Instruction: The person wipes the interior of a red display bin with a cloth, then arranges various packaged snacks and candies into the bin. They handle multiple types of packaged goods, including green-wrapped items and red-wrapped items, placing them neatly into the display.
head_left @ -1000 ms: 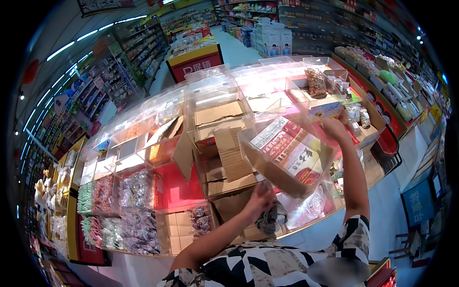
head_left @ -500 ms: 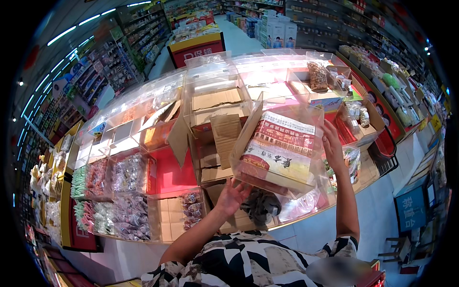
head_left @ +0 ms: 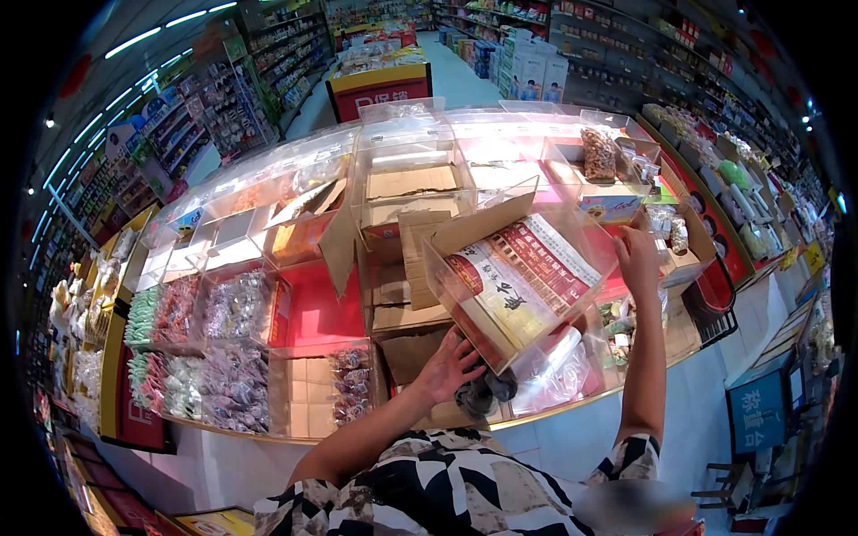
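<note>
A clear plastic bin [head_left: 514, 335], lined with plain cardboard and a printed red, white and yellow sheet [head_left: 527, 268], is tilted and turned above the display counter. My right hand [head_left: 638, 261] has its fingers bent at the bin's right rim. My left hand [head_left: 447, 368] is beside the bin's lower left edge, fingers spread, fingertips close against the wall; whether they bear its weight I cannot tell. Below it lies a dark grey crumpled bundle [head_left: 483, 393]. A clear plastic bag [head_left: 556, 368] lies under the bin's near corner.
Left along the counter are bins of wrapped sweets [head_left: 237, 389] and a bare red panel [head_left: 317, 308]. Upright cardboard flaps [head_left: 338, 246] stand between compartments. To the right are a box of packets [head_left: 684, 246] and a black basket [head_left: 715, 308]. A stool [head_left: 726, 487] stands on the floor.
The bin has turned clockwise, its near corner swinging left and down. My right hand has shifted slightly right along its side; my left hand has moved a little right and its fingers have spread.
</note>
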`<move>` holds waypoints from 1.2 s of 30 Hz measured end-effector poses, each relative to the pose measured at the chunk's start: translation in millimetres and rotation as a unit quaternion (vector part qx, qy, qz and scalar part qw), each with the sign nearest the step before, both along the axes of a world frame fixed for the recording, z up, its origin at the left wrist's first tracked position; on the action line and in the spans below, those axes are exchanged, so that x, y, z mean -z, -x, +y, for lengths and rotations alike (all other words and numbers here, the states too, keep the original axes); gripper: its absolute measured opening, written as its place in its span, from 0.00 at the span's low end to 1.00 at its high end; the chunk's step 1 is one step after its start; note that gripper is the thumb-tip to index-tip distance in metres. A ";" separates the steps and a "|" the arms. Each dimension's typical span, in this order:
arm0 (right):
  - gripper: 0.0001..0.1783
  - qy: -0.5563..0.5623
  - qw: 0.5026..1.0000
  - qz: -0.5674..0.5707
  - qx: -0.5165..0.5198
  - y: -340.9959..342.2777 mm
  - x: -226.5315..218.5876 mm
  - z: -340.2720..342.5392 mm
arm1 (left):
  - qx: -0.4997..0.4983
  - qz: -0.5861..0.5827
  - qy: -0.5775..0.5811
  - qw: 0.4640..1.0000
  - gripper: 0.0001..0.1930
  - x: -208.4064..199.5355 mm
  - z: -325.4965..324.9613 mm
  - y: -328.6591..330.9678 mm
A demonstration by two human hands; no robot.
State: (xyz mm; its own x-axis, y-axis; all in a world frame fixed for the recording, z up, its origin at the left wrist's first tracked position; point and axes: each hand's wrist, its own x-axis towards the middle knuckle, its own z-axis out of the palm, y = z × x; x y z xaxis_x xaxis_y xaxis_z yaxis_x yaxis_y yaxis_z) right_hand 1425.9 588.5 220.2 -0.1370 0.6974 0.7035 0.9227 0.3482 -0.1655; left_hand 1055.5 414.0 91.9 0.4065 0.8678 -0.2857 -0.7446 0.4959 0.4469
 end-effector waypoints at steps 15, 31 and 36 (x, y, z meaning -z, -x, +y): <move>0.19 0.445 0.842 0.253 -0.170 -4.0 8.5 -37.8 | -0.089 0.074 0.058 0.992 0.37 -56.1 -26.4 15.9; 0.25 0.575 0.727 0.268 -0.264 289.1 -45.7 -257.8 | -0.261 0.193 -0.071 0.943 0.32 -119.9 -215.1 310.7; 0.25 0.591 0.723 0.200 -0.297 387.5 -10.9 -235.4 | -0.397 0.141 -0.012 0.907 0.30 -65.0 -253.4 388.4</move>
